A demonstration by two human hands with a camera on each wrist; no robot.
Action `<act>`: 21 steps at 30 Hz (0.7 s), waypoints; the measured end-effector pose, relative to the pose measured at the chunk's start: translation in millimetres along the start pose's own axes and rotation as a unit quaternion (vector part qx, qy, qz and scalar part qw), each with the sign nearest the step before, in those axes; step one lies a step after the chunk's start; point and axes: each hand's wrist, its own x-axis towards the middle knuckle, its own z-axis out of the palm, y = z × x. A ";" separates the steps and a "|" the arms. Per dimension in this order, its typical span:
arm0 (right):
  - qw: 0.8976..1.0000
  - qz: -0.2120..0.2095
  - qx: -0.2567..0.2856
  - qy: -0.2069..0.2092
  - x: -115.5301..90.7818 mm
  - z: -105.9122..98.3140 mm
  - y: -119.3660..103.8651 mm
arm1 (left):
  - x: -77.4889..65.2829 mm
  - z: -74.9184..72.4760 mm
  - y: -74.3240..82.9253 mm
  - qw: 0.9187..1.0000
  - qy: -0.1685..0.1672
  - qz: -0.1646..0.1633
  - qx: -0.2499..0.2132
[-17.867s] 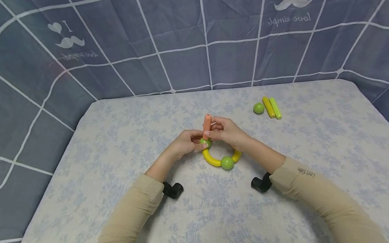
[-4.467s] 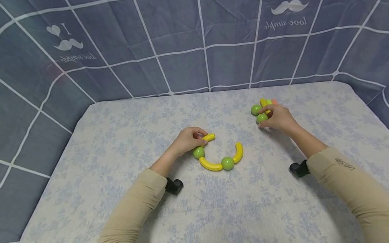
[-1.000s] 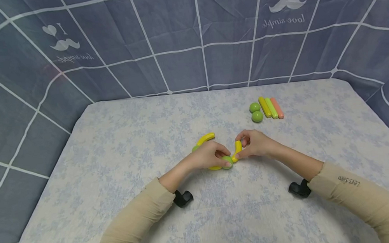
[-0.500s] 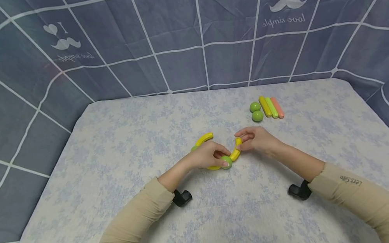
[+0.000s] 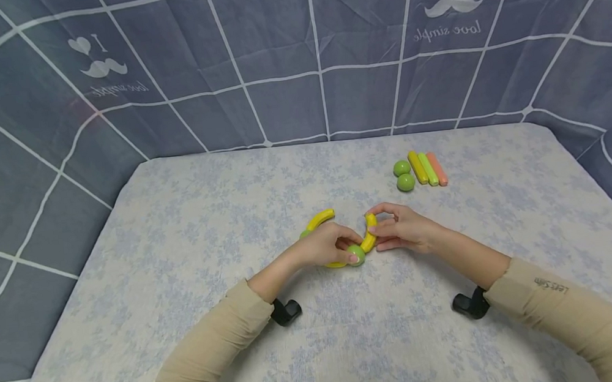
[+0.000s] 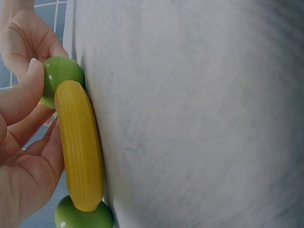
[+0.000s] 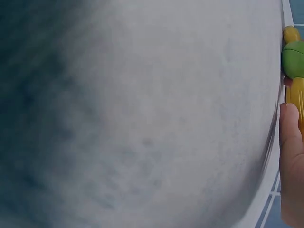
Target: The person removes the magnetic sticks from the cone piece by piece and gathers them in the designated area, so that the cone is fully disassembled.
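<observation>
1. While the green ball (image 5: pixel 355 255) is pinched by the left hand (image 5: pixel 326 244) near the middle of the table (image 5: pixel 189 239), the short yellow curved piece (image 5: pixel 368 234) joined to it is gripped by the right hand (image 5: pixel 405 228).
2. A clean parting is judged to be helped if the ball is kept pressed down and the curved piece is drawn straight along its own axis.
3. The rest of the yellow arc (image 5: pixel 320 219) should be left undisturbed.
4. Two loose green balls (image 5: pixel 404 175) and three sticks (image 5: pixel 428 168) are seen well apart, farther back on the right.
</observation>
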 end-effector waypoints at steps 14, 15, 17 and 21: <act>0.998 -0.020 0.013 -0.064 4.7 -2.2 2.4 | -1.4 -1.4 2.9 1.000 -0.009 0.003 -0.005; 0.997 -0.022 0.013 -0.071 4.5 -2.2 1.9 | -1.4 -1.6 3.0 1.000 -0.009 0.002 -0.005; 0.997 -0.019 0.010 -0.070 4.9 -1.8 1.6 | -1.3 -1.7 3.4 1.000 -0.009 0.000 -0.004; 0.999 0.001 -0.004 -0.033 4.1 2.4 -1.8 | -1.4 -1.4 3.2 1.000 -0.008 -0.008 -0.005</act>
